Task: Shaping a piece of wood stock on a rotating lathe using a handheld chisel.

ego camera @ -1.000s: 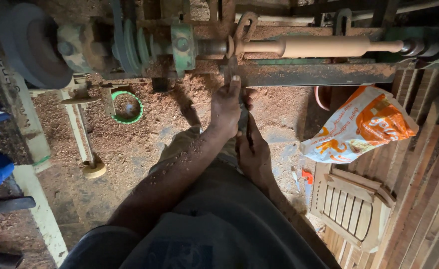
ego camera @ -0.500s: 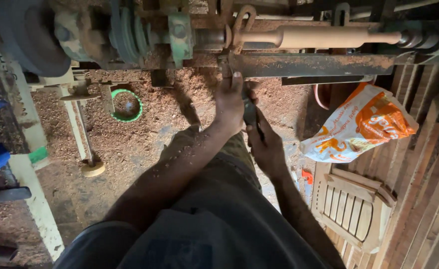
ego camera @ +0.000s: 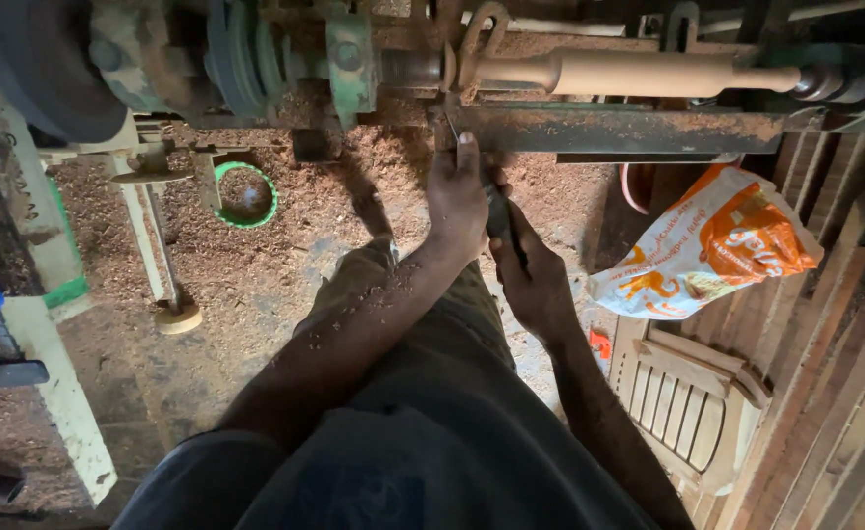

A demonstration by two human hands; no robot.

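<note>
Tool: one dark, slim turning tool (ego camera: 504,218), held between the two hands just below the rusty tool rest (ego camera: 619,130); its tip, hard to make out in the shadow, seems to reach up toward the rest's left end.
Left hand (ego camera: 457,196): fingers folded over the front part of the tool, fingertips pressed against the rest's edge.
Right hand (ego camera: 531,280): wrapped closed around the tool's rear part, just behind the left hand.
Workpiece: one pale wooden spindle (ego camera: 639,72), lying level in the lathe (ego camera: 344,49), above the rest and apart from the hands.
Pulleys: one greenish stepped pulley (ego camera: 241,54) to the left on the lathe.
Floor: reddish sawdust (ego camera: 256,275) spread below the machine.
Ring: one green round rim (ego camera: 246,194) in the sawdust, left of the hands.
Package: one crumpled plastic bag (ego camera: 712,255), white and orange, lying on the right near the right forearm.
Chair: one beige plastic chair (ego camera: 688,402) with slats, lower right, just below the bag.
Boards: several wooden planks (ego camera: 845,373) leaning at the right edge.
</note>
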